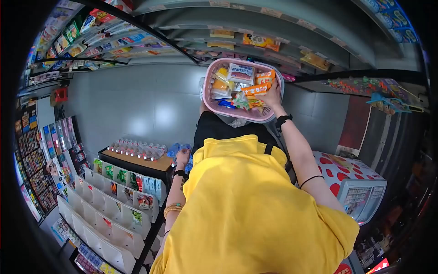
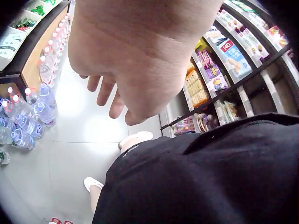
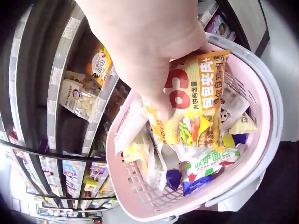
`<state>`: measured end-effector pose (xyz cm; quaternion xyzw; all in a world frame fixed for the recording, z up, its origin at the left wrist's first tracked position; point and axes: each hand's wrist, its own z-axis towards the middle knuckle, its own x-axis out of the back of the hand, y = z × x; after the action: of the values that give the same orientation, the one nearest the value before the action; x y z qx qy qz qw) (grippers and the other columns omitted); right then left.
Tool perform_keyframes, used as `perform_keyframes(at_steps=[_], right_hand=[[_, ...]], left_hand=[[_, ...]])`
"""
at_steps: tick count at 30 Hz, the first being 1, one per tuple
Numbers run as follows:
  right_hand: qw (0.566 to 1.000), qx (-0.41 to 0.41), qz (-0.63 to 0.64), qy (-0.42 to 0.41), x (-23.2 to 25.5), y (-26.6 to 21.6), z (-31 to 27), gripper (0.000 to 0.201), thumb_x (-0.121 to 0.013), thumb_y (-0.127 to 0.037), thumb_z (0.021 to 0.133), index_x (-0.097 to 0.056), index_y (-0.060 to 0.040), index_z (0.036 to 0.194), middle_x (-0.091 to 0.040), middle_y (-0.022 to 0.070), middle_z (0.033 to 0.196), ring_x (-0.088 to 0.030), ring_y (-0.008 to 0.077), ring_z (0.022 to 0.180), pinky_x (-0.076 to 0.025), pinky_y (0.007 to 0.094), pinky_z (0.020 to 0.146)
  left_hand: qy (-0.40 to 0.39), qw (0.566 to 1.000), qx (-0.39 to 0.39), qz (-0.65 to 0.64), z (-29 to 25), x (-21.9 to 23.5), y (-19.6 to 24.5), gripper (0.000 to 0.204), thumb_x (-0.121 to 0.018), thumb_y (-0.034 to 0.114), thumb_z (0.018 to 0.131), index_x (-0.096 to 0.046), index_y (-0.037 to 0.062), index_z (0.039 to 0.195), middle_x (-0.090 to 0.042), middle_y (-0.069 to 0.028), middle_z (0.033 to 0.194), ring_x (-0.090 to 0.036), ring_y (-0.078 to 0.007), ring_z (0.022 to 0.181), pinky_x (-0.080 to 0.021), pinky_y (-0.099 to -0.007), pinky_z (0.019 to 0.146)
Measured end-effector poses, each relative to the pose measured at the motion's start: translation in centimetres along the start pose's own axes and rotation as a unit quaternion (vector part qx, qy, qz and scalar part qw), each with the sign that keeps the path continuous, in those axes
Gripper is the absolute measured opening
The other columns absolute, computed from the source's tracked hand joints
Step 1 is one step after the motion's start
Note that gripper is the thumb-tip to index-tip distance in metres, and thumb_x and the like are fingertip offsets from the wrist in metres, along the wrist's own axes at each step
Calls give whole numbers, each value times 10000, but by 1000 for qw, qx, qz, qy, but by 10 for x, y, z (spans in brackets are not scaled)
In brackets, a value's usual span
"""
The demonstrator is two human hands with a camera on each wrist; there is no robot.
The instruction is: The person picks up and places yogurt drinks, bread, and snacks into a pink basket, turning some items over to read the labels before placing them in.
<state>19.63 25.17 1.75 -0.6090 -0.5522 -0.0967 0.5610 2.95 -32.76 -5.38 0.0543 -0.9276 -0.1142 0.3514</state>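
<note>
A pink plastic basket [image 1: 208, 93] full of packaged snacks is in front of the person's body in the head view. At its right side the right hand [image 1: 272, 96] pinches an orange bread packet [image 3: 198, 100], thumb across the printed front in the right wrist view. Under and around that packet lie a green-and-white pizza bread packet [image 3: 212, 161], a yellow packet [image 1: 221, 84] and a white packet [image 1: 241, 73]. The left hand [image 2: 131, 60] hangs by the person's side, fingers loosely extended, holding nothing.
Shelves with bread packets [image 1: 261, 41] run along the front. To the left, bottled water [image 2: 28, 126] stands on the floor beside a low wooden ledge [image 1: 137, 160] with more bottles. White snack bins [image 1: 112, 205] are behind it. A red-spotted white cabinet [image 1: 335, 171] stands at right.
</note>
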Motion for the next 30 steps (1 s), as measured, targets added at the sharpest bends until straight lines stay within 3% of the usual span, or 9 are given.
perform_keyframes(at_steps=[4, 12, 15, 16, 19, 23, 26, 28, 30], right_hand=[[999, -24, -28, -10, 31, -30, -17, 1174, -882, -292, 591, -154, -115, 1495, -377, 209, 1356, -483, 413, 1209, -431, 451, 1016], [989, 119, 15, 92, 40, 5, -30, 766, -816, -323, 702, -428, -70, 1312, -461, 209, 1180, -507, 404, 1072, -446, 469, 919], [992, 100, 32, 65, 24, 39, -32, 608, -790, -197, 729, -509, -46, 1246, -504, 207, 1152, -548, 371, 1071, -470, 424, 919], [994, 84, 36, 59, 30, 31, -39, 536, -754, -181, 748, -534, -36, 1215, -528, 216, 1155, -522, 402, 1105, -448, 448, 947], [994, 94, 17, 43, 31, 46, -45, 554, -747, -161, 747, -523, -44, 1240, -530, 214, 1160, -530, 397, 1096, -451, 445, 951], [996, 26, 71, 39, 67, 26, -50, 564, -742, -144, 762, -512, -69, 1272, -491, 152, 1195, -545, 282, 1044, -488, 378, 872], [980, 94, -73, 161, 120, -16, -37, 503, -692, -148, 826, -491, -68, 1281, -470, 137, 1197, -491, 256, 1052, -461, 328, 779], [936, 202, -145, 248, 152, -31, -14, 453, -659, -189, 867, -485, -9, 1245, -469, 167, 1179, -423, 297, 1116, -386, 380, 911], [916, 223, -170, 287, 178, -45, 9, 436, -635, -181, 888, -475, 20, 1241, -448, 207, 1218, -406, 348, 1150, -332, 428, 994]], left_hand=[[-8, 999, 40, 0, 0, 3, 5, 417, -622, 466, 848, -706, 118, 1062, -641, -194, 1154, -559, -371, 1146, -427, -465, 988], [0, 999, -2, 39, 5, 10, 17, 405, -628, 465, 844, -702, 130, 1059, -618, -189, 1200, -554, -371, 1152, -424, -478, 995], [4, 999, -10, 38, 18, -2, 7, 379, -616, 454, 844, -693, 152, 1061, -612, -182, 1185, -545, -394, 1144, -422, -506, 988], [8, 999, -1, 48, 11, -3, 16, 380, -614, 452, 845, -689, 156, 1072, -603, -177, 1193, -525, -393, 1163, -415, -513, 992], [-3, 999, 14, 50, 10, -5, 32, 367, -610, 434, 850, -681, 162, 1088, -566, -158, 1235, -470, -383, 1213, -390, -524, 1010], [-21, 1000, 12, 4, 17, -40, 27, 347, -609, 421, 856, -687, 162, 1074, -562, -155, 1224, -478, -382, 1195, -386, -518, 1012], [-42, 998, 20, -36, 19, -74, 22, 323, -605, 406, 864, -693, 162, 1056, -566, -157, 1207, -490, -384, 1173, -389, -501, 1012], [-40, 998, 37, -43, 10, -88, 31, 279, -604, 372, 872, -701, 164, 1030, -573, -159, 1198, -504, -386, 1155, -398, -467, 1013], [-62, 992, 64, -86, 8, -116, 25, 264, -609, 361, 872, -703, 163, 1021, -581, -158, 1194, -507, -385, 1154, -395, -458, 1017]])
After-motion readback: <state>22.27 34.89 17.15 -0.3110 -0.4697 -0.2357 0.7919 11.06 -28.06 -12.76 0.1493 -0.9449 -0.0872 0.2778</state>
